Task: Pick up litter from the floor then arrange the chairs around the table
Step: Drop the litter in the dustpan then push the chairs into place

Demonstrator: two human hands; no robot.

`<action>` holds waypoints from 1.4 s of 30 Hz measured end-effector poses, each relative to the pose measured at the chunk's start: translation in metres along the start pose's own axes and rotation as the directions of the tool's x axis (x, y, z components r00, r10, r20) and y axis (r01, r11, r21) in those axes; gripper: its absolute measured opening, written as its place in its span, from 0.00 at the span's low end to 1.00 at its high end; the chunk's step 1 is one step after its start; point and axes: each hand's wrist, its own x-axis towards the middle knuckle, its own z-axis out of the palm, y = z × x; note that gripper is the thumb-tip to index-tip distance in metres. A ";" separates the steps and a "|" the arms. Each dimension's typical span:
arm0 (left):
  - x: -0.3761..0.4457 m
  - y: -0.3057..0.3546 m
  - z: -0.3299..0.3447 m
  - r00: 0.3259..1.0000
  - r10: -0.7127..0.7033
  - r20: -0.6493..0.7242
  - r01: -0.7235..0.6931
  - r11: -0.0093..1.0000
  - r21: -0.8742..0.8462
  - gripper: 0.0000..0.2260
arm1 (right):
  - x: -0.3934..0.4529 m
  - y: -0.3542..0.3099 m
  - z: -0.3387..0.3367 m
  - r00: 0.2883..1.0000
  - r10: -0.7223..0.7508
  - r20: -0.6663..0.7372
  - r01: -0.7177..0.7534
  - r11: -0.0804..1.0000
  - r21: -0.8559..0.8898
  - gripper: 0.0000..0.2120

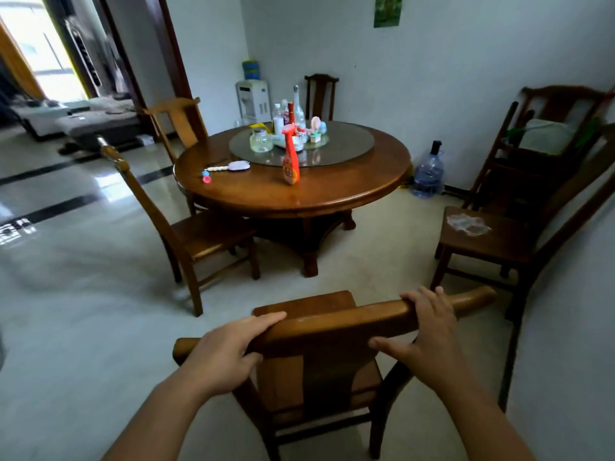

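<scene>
Both hands on the top rail of the near chair (319,331), at 6 o'clock of the round table (299,197) and well apart from it, seat facing the table. Left hand (226,354) grips the rail's left part, fingers over the top, thumb hooked under the front edge. Right hand (429,331) grips the right part, fingers curled over the top, thumb stretched along the near face. Rail tilts, right end higher in frame. Second chair (199,234) at 9 o'clock of the table, seat partly tucked under the edge, back toward the left. Third chair (179,124) at about 10 o'clock, close against the table rim. Fourth chair (321,94) at 12 o'clock, behind the table by the wall. Fifth chair (489,241) at 3 o'clock, apart from the table, with a crumpled clear plastic scrap (467,224) lying on its seat. Stacked chairs (545,134) beyond it against the right wall, a pale cushion on them. On the table: glass turntable (349,144) with bottles and a jar clustered on it, red spray bottle (290,159) upright near the turntable's front edge, white hairbrush (229,167) at the table's left side. Blue water jug (429,171) on the floor by the wall at 2 o'clock. Water dispenser (253,99) in the far corner. No litter can be made out on the floor in view.
</scene>
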 end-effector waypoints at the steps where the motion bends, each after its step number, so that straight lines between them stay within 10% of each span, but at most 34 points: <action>1: 0.000 -0.001 0.004 1.000 0.001 -0.026 -0.001 1.000 -0.001 0.30 | 0.002 -0.001 0.001 1.000 0.003 -0.006 -0.003 1.000 0.002 0.42; 20: 0.055 -0.053 -0.001 0.924 -0.088 -0.371 0.104 0.994 0.022 0.18 | 0.059 -0.049 0.047 0.999 -0.019 -0.031 0.017 0.998 -0.055 0.28; 42: 0.313 -0.133 -0.113 0.870 -0.057 -0.490 0.078 0.997 0.022 0.19 | 0.340 -0.103 0.089 0.994 -0.044 -0.095 0.045 0.999 0.005 0.24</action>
